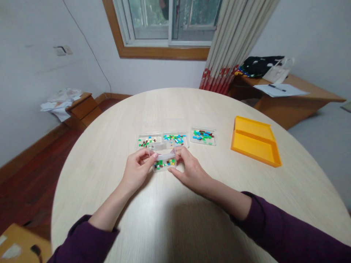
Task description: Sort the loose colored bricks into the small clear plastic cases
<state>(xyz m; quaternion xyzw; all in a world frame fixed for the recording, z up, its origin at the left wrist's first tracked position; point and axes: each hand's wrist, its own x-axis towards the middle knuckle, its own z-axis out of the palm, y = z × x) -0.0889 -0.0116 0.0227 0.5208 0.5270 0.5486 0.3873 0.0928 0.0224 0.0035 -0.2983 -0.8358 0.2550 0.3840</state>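
Observation:
Between my hands is a small clear plastic box (pixel 164 166) with green, brown, blue and yellow pieces in it; its clear lid stands raised at the back. My left hand (pixel 138 166) grips the box's left side, thumb near the lid's hinge line. On the other side, my right hand (pixel 190 168) holds the right edge between thumb and fingers. Just behind are a clear box of small mixed pieces (pixel 145 140) and another with blue, green and yellow pieces (pixel 175 138). A third clear box (pixel 203 136) holds larger blue, green and brown pieces.
A yellow two-compartment tray (pixel 256 140) lies on the right of the round wooden table (pixel 109 128). Beyond the table, a side desk (pixel 296 106) carries papers, a pen and bags. Papers lie on a wooden stand (pixel 82 106) at left. A curtain (pixel 233 40) hangs by the window.

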